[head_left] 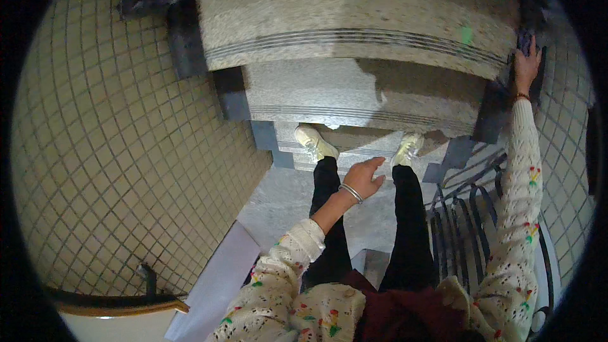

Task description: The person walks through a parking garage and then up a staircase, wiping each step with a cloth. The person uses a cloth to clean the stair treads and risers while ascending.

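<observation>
My right hand (527, 66) reaches far forward along the right side of the stairs. Its fingers press on a small dark purplish bundle (524, 42) that looks like cloth, against the dark edging of the step; part of it is hidden. My left hand (363, 178) hangs between my legs with a metal bangle at the wrist. Nothing is in it, and its thumb and fingers are apart. Speckled stone steps (361, 88) with dark grooved lines rise in front of me, and my pale shoes (315, 144) stand on a lower one.
Beige tiled wall (126, 133) runs along the left, with a wooden handrail (120, 308) low down. A black metal railing (465, 228) stands beside my right arm. Dark edging blocks (231, 94) line the step ends. A grey landing (272, 199) lies below.
</observation>
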`<state>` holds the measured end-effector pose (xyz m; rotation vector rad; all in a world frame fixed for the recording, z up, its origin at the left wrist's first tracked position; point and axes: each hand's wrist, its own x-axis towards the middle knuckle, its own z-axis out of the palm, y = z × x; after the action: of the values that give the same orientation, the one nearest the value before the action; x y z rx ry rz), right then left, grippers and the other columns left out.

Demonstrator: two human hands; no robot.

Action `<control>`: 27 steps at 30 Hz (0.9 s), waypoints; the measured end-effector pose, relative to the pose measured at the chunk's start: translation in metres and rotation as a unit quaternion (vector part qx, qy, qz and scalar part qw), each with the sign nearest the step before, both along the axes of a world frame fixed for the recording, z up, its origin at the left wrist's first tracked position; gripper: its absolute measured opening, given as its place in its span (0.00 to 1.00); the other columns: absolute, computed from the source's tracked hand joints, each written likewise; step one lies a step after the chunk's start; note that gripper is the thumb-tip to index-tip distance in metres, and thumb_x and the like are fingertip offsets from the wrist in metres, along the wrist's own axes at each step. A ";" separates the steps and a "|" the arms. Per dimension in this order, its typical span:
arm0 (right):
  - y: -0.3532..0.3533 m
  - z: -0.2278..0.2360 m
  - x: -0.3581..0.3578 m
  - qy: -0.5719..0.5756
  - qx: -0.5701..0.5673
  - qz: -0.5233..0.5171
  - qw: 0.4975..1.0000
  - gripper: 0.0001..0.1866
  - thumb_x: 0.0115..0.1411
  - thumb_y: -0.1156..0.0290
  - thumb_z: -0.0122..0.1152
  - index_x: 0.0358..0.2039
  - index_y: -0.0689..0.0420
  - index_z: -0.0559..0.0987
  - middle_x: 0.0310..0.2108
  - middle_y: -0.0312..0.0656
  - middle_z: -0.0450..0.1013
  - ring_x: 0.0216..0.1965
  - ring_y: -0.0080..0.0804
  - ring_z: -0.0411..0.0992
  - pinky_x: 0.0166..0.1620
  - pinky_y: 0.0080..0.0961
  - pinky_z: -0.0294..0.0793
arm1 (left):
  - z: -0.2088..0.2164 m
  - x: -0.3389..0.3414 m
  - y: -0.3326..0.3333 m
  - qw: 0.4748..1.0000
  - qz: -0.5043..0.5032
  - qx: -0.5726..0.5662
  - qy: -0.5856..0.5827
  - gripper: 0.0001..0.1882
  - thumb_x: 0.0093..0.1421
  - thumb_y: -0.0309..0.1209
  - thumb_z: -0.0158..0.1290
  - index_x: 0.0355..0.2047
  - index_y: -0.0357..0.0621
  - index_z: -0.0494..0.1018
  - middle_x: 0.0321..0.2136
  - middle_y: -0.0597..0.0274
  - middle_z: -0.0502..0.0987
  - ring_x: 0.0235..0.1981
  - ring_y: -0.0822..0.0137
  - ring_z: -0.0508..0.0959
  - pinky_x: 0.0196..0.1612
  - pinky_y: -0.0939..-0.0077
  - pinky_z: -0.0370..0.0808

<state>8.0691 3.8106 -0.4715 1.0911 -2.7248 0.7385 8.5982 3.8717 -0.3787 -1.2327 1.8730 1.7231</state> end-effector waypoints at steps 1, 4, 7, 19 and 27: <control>-0.001 0.009 0.008 -0.005 0.016 0.002 1.000 0.37 0.50 0.65 0.60 0.63 0.45 0.64 0.60 0.63 0.58 0.60 0.58 0.61 0.58 0.43 0.64 | -0.003 0.007 0.004 1.000 0.011 0.001 0.028 0.25 0.54 0.32 0.57 0.53 0.40 0.68 0.46 0.50 0.76 0.45 0.56 0.78 0.46 0.64 0.75; -0.061 0.003 0.083 0.071 0.019 0.114 0.991 0.36 0.50 0.66 0.59 0.62 0.44 0.65 0.61 0.63 0.57 0.61 0.57 0.59 0.59 0.42 0.63 | -0.008 0.042 -0.007 0.994 0.054 -0.053 0.078 0.25 0.54 0.30 0.58 0.53 0.40 0.68 0.46 0.50 0.76 0.45 0.57 0.78 0.46 0.65 0.75; -0.152 0.006 0.196 0.024 -0.021 0.158 0.987 0.38 0.47 0.65 0.59 0.62 0.47 0.65 0.64 0.56 0.56 0.63 0.55 0.55 0.62 0.43 0.60 | -0.002 0.089 -0.036 0.996 0.079 -0.043 0.026 0.25 0.54 0.29 0.58 0.53 0.41 0.68 0.46 0.50 0.76 0.44 0.56 0.79 0.46 0.66 0.76; -0.400 0.049 0.584 -0.218 0.050 0.467 0.855 0.36 0.46 0.84 0.54 0.59 0.51 0.67 0.66 0.51 0.52 0.63 0.57 0.54 0.60 0.48 0.62 | -0.006 0.313 -0.123 0.953 0.278 -0.099 -0.075 0.23 0.54 0.24 0.57 0.52 0.41 0.68 0.44 0.54 0.78 0.42 0.61 0.80 0.47 0.69 0.75; -0.379 0.030 0.599 -0.157 0.019 0.614 0.773 0.34 0.40 0.80 0.59 0.53 0.48 0.74 0.61 0.46 0.61 0.59 0.49 0.62 0.59 0.40 0.66 | -0.011 0.302 -0.117 0.960 0.271 0.023 -0.069 0.23 0.53 0.27 0.59 0.50 0.43 0.69 0.42 0.55 0.78 0.42 0.60 0.80 0.46 0.67 0.75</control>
<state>8.6679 3.4316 -0.4416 2.9951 -1.8421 0.9929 8.9003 3.7548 -0.3894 -1.9230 1.4899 1.8509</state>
